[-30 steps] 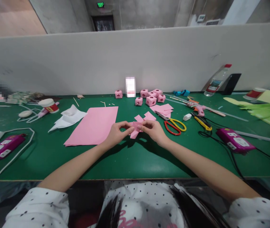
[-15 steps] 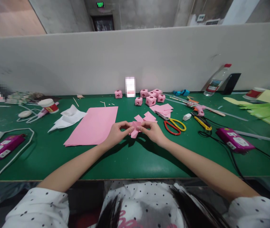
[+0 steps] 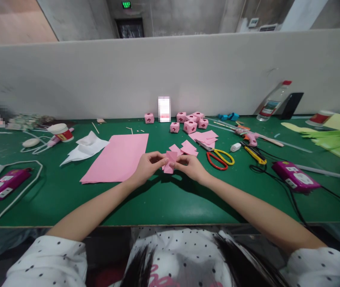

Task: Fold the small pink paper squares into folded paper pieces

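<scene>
Between my hands, a little above the table, is a small folded pink paper piece (image 3: 169,162) with flaps standing out. My left hand (image 3: 150,165) pinches its left side between thumb and fingers. The right side is gripped by my right hand (image 3: 191,165), its thumb pressed on the front. Fingers hide part of the folds. Just beyond lie loose pink paper squares (image 3: 189,147). Pink sheets (image 3: 119,157) lie stacked beside my left hand. Past my right hand rest scissors (image 3: 220,159) with one red and one yellow handle. Several folded pink paper cubes (image 3: 190,126) stand farther back.
A white tissue (image 3: 87,145) and a paper cup (image 3: 60,132) are at left. To the right are a pink glue gun (image 3: 250,137), yellow-handled pliers (image 3: 255,154), a purple power box (image 3: 296,176) with black cords, and a bottle (image 3: 270,105). A grey partition (image 3: 128,79) closes the back.
The pink piece has turned slightly in my fingers, and its front flap shows more fully. My right thumb has shifted a little left and down. Everything else stays put.
</scene>
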`<state>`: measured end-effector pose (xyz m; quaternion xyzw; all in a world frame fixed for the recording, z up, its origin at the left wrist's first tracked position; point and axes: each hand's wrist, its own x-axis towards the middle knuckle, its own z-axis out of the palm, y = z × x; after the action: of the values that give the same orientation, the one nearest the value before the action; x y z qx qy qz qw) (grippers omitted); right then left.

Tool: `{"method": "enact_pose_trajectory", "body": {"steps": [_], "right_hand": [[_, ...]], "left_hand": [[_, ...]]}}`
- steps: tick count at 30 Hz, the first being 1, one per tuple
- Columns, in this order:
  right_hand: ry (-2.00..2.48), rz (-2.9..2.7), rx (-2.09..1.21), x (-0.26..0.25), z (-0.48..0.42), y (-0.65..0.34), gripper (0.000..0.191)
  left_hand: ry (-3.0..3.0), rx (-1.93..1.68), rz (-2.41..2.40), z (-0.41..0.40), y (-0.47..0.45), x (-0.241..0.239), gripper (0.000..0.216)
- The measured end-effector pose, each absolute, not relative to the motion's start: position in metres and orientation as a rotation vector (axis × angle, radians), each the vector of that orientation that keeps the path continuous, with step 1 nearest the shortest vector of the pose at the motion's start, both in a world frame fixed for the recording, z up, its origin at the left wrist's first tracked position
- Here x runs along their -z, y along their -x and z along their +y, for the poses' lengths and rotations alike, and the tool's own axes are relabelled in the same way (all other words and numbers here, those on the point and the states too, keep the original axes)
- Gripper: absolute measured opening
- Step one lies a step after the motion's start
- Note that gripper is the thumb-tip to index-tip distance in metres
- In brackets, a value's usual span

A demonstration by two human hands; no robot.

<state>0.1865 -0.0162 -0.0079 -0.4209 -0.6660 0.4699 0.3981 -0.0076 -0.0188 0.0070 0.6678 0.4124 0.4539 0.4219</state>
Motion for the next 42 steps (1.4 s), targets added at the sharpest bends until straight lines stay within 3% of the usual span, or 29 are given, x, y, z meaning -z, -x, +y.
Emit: {"method": "enact_pose_trajectory", "body": {"steps": [21, 42], "right_hand": [[1.025, -1.527, -1.3, 0.007, -0.016, -0.186, 0.04], [1.046, -1.641, -1.103, 0.003, -0.015, -0.19, 0.042]], "left_hand": [[-1.685, -1.053, 1.072, -0.02, 0.008, -0.013, 0.038], [-1.729, -0.801, 0.988, -0.019, 0.009, -0.007, 0.037]]}}
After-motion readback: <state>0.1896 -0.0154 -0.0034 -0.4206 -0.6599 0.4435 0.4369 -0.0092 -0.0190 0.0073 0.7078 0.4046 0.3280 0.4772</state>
